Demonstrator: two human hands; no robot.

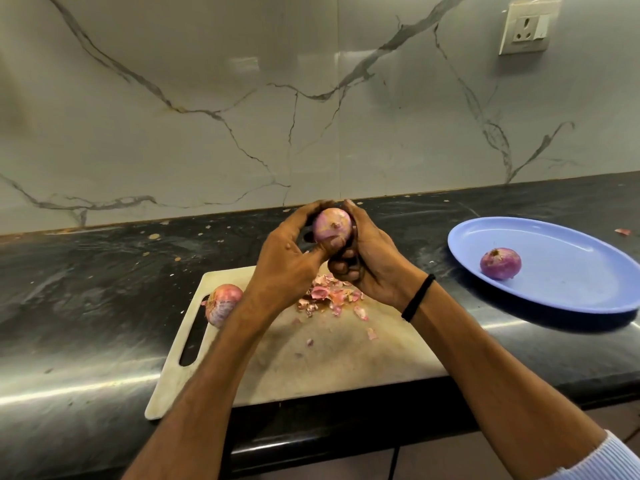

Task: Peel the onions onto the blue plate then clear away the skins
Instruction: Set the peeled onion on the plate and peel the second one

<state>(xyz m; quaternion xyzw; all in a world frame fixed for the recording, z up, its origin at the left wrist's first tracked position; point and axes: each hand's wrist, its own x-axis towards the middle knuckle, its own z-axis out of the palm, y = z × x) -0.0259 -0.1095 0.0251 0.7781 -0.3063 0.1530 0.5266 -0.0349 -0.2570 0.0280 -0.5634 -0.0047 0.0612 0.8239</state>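
Note:
Both hands hold one pink onion (331,224) in the air above the cutting board (311,355). My left hand (289,261) wraps its left side, thumb pressed on the front. My right hand (367,261) cups it from the right, fingers curled beneath. A pile of onion skins (329,295) lies on the board under the hands. An unpeeled onion (221,304) sits at the board's left end by the handle slot. A peeled onion (500,263) rests on the blue plate (568,292) at the right.
The board overhangs the front edge of the dark stone counter (86,289). Small skin scraps dot the counter near the marble backsplash. A wall socket (528,27) is at the upper right. A single skin flake (622,231) lies behind the plate.

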